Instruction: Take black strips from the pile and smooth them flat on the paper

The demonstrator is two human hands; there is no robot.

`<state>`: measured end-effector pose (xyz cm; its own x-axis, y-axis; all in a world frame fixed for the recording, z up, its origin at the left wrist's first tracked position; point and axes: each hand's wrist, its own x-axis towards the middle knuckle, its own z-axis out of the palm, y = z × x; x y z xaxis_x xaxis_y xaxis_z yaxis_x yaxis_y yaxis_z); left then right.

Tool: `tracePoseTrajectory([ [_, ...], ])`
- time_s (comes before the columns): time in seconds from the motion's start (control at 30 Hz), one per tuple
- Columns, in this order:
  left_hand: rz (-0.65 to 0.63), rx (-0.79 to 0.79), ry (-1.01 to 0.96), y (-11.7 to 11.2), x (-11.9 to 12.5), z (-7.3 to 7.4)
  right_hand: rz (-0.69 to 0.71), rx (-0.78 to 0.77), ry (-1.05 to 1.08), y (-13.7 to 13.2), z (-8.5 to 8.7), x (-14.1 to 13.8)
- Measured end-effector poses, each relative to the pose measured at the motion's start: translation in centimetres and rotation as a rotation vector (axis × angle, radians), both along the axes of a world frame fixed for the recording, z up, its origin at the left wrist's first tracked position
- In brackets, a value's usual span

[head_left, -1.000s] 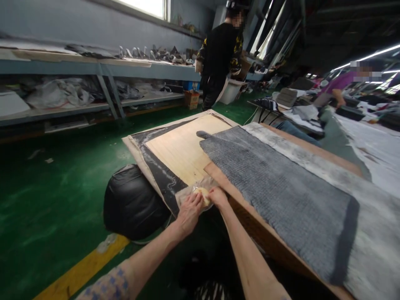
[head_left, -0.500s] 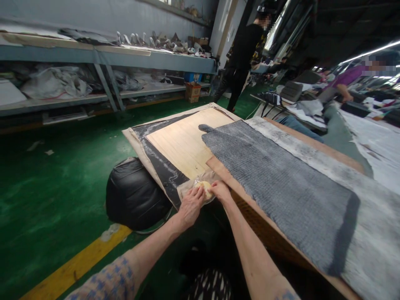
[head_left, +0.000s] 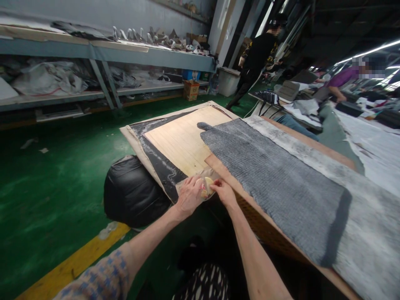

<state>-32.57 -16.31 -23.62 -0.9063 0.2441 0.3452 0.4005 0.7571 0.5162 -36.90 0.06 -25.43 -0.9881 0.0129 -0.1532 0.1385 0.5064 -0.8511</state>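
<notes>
Yellow piece (head_left: pixel 208 183): long axis points away from us; our right grip (head_left: pixel 224 192) pinches its edge, left grip (head_left: pixel 189 194) holds clear bag (head_left: pixel 211 194). Versus earlier: narrower face, red patch (head_left: pixel 203 187) visible.

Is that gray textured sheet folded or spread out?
Spread out: the gray textured sheet lies flat over the brown board, broad face showing. Whether the dark strip at its near end is folded, I cannot tell.

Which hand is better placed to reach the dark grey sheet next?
Probably the right hand: it is nearer the dark grey sheet, though its fingertips are at the yellow item. The left hand is farther, across that item.
</notes>
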Motion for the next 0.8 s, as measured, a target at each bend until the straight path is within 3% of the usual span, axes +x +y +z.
tracePoseTrajectory([
  [0.1,-0.046,0.023,-0.024,0.1,-1.4,1.0,0.081,-0.027,0.001,0.0,0.7,0.3],
  [0.27,-0.181,-0.119,-0.2,0.6,-3.5,0.9,0.163,-0.082,0.031,-0.6,1.1,0.5],
  [0.6,-0.063,-0.058,-0.259,0.3,-4.5,-0.7,0.206,-0.028,0.078,-1.1,1.2,0.7],
  [0.8,-0.044,-0.009,-0.256,0.4,-4.4,-1.0,0.177,0.082,0.132,-1.4,1.7,0.9],
])
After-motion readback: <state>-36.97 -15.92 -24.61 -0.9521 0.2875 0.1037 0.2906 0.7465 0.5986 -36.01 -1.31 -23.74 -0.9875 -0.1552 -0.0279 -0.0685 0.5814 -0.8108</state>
